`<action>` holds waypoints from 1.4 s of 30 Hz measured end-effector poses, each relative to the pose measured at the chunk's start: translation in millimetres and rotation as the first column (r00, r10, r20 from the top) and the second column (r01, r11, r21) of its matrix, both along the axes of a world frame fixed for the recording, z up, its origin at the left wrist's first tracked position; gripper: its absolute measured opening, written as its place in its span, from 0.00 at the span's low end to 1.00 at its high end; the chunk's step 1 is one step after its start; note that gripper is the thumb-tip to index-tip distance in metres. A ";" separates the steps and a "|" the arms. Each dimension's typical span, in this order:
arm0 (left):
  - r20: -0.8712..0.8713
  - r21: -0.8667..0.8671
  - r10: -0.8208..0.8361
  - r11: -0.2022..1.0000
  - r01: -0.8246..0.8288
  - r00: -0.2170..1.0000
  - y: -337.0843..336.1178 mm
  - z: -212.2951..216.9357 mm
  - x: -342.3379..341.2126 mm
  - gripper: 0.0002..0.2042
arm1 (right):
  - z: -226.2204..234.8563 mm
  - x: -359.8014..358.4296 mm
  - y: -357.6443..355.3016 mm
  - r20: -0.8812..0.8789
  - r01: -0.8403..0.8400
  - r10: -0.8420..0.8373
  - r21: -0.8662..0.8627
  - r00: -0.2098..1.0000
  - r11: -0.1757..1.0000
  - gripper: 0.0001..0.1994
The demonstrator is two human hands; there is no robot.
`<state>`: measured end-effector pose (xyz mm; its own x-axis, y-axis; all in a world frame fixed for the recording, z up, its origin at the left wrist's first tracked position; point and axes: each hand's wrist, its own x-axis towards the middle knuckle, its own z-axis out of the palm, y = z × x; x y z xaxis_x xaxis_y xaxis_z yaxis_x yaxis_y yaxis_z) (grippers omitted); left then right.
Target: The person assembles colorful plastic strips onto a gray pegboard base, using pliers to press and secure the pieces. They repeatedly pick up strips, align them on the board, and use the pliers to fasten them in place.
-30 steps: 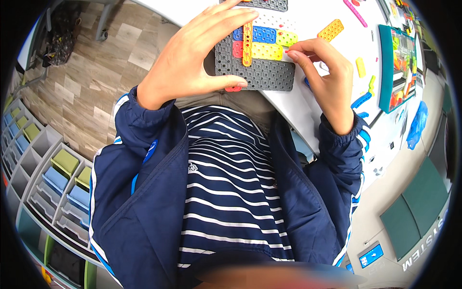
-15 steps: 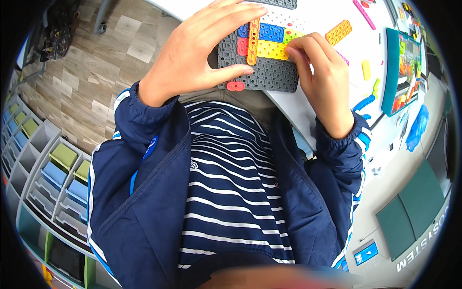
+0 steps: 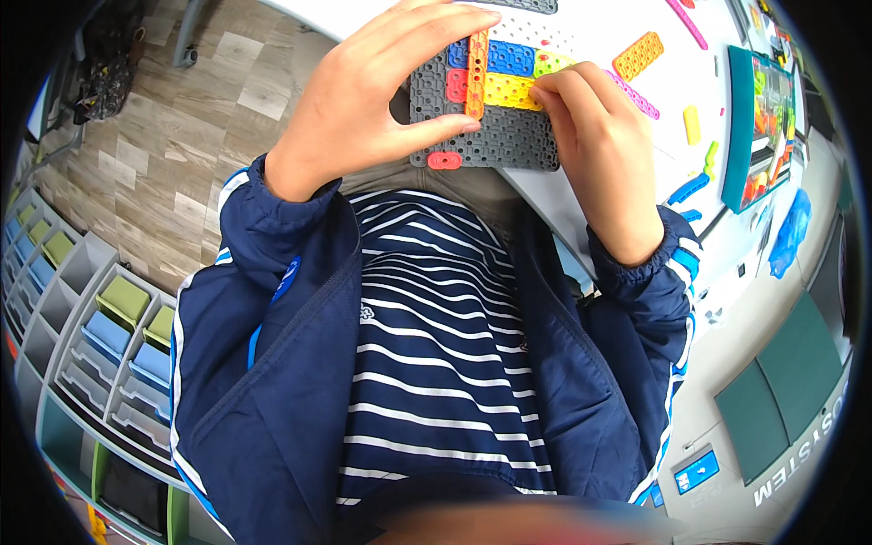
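Pieces may pop loose from your grey perforated plate (image 3: 490, 136).
Your left hand (image 3: 363, 109) fingers grasp its edge; right hand (image 3: 595, 136) fingers press the yellow piece (image 3: 509, 91), so hard pushing could tilt it.

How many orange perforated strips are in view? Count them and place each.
2. One orange strip stands upright across the grey pegboard held between the hands; another orange strip lies loose on the white table beyond the right hand. The hands may hide more.
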<state>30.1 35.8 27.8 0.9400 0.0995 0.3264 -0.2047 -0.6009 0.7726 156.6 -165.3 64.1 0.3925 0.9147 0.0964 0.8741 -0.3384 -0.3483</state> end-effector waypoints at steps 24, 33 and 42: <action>0.014 0.028 -0.002 1.000 0.002 1.000 -2.7 1.8 2.0 0.35 | 6.3 63.8 -69.0 -0.047 0.245 -0.244 0.007 0.969 0.970 0.10; -0.012 0.053 -0.004 0.999 0.005 1.000 -2.9 8.5 2.4 0.37 | 21.1 62.4 -70.1 -0.158 0.226 -0.220 0.020 0.963 0.974 0.08; 0.053 -0.488 -0.110 0.864 0.121 0.993 -23.0 17.9 4.9 0.22 | 56.5 11.2 -38.7 -0.468 0.100 -0.055 0.073 0.882 0.992 0.09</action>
<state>35.0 12.9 45.7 0.9476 0.1431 0.2856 -0.2702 -0.1179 0.9556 167.7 -204.0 120.6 0.4824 0.8753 -0.0323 0.5767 -0.3452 -0.7404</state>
